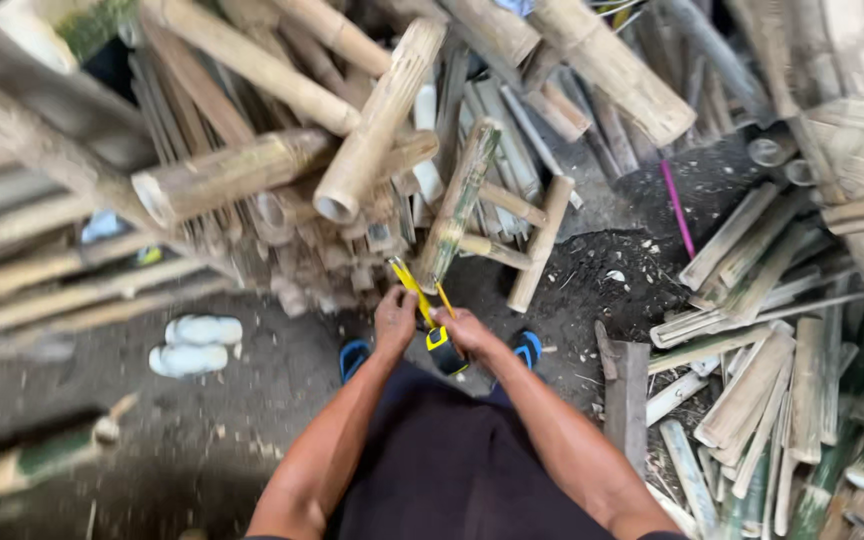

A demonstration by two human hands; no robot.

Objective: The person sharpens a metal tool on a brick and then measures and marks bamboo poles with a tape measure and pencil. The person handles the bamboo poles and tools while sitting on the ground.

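Tape measure (446,350), a light, stiff-cased yellow and black tool best gripped round its body, sits in the right hand (467,330) just below the upright bamboo piece (457,205), while left hand (395,318) fingers pinch its springy yellow blade (410,282).

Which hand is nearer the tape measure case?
Right. The right hand grips the tape measure case; the left hand sits beside it, on the yellow blade.
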